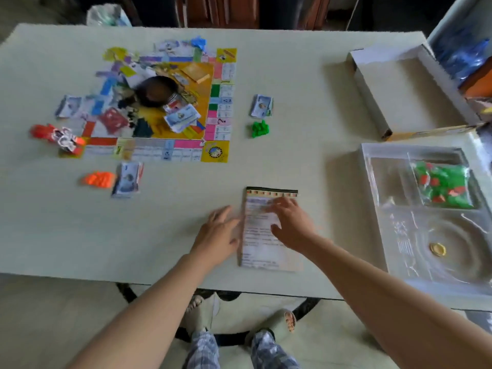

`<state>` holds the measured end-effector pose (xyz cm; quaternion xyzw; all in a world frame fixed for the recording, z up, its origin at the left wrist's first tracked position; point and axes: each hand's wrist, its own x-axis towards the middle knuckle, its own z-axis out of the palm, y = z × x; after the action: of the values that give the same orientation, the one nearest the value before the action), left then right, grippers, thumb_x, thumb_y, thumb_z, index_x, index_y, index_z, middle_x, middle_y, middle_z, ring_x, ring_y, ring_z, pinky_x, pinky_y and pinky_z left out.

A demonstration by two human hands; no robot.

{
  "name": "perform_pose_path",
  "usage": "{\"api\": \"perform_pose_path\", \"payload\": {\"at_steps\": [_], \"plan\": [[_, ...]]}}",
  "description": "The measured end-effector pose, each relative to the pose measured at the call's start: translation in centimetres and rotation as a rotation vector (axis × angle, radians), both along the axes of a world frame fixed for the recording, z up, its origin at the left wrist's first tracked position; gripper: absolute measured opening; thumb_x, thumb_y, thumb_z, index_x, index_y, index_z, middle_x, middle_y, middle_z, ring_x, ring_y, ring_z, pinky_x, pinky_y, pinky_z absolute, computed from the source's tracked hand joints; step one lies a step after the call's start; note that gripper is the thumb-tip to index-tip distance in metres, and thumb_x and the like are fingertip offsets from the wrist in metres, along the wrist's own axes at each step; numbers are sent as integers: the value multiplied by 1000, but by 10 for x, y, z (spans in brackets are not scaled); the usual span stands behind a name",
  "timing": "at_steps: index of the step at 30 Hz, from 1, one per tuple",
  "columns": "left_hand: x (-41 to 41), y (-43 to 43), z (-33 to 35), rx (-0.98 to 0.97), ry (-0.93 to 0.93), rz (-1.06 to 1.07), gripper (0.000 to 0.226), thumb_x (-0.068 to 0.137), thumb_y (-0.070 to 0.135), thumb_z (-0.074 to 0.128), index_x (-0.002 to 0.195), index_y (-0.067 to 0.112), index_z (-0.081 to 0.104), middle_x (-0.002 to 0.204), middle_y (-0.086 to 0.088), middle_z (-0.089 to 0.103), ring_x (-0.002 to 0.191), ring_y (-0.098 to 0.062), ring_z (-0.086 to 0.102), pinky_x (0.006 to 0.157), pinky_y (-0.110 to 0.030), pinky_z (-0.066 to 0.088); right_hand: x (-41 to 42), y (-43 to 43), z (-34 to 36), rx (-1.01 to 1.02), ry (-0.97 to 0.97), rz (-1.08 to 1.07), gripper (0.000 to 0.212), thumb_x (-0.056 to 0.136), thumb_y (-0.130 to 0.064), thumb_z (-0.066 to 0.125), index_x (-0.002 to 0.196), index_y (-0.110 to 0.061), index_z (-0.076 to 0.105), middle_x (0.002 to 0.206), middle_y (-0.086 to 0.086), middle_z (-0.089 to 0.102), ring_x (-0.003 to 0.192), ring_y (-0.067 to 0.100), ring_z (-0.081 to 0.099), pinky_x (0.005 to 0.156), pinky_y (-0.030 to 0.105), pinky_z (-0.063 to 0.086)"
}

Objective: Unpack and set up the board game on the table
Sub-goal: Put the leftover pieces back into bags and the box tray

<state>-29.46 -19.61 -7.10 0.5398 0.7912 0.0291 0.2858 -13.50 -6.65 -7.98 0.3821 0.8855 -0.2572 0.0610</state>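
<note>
- Near front edge of table (292, 102), centre: rule sheet (262, 255) lies flat, print up.
- L hand (218, 230): fingers straight, loosely spread, at sheet's left edge; contact unclear (blur).
- R hand (291, 225): fingers spread, flat on sheet.
- Game board (221, 121): far left, cards piled on it.
- Box tray (378, 214): right side, 1 bag (444, 186) of green/red pcs inside.
</note>
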Motion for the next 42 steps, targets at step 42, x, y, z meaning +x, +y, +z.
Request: {"api": "perform_pose_path", "payload": {"at_steps": [42], "plan": [[-527,-269,30,458,380,843,31,79,5,64,108,17,62,108,-6,53,101,-24,50,83,-35,47,-640,-238,13,-178,169,362,65,85,-21,63,143,-21,32,139,7,33,111,25,56,87,40,50]]}}
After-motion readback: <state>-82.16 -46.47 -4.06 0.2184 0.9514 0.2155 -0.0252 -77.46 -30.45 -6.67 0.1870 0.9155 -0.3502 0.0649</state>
